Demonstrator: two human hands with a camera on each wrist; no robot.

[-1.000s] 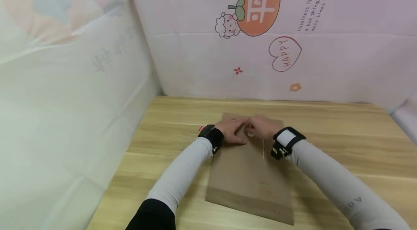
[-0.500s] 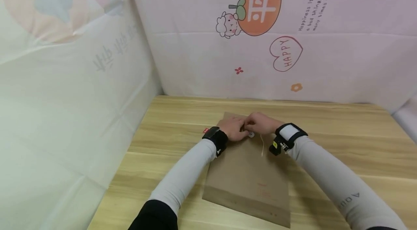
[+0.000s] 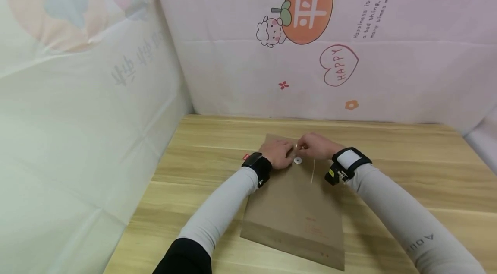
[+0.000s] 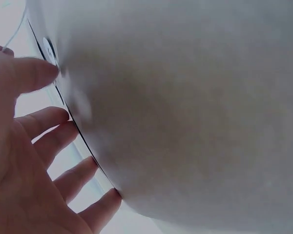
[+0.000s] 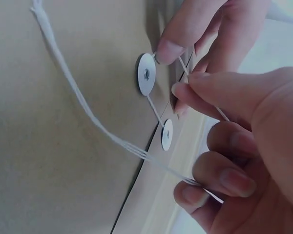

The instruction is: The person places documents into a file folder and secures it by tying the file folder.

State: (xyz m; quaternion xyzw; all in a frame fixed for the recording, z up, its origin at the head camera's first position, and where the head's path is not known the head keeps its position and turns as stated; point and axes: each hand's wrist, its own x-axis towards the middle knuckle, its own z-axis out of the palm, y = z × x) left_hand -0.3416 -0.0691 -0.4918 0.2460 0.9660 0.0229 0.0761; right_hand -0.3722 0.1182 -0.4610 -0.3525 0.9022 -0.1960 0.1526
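A brown paper document envelope [image 3: 291,209] lies flat on the wooden table, slightly turned. Two white round buttons, one on the body [image 5: 146,74] and one on the flap [image 5: 167,135], are linked by a stretch of white string [image 5: 95,119]. My right hand [image 3: 316,146] pinches the string between thumb and forefinger; its loose length passes across the other curled fingers. My left hand [image 3: 276,154] rests on the envelope's upper left part. In the left wrist view its fingers are spread along the flap edge, and the thumb presses beside a button.
The wooden table [image 3: 407,170] extends to both sides of the envelope. A small red tag [image 3: 246,157] shows beside the left wrist. A printed white cloth [image 3: 233,80] hangs at the back, and another covers the left side.
My right hand has shifted a little right, away from the left hand, with the string still pinched. The lower button now shows fully. The envelope has slid slightly left.
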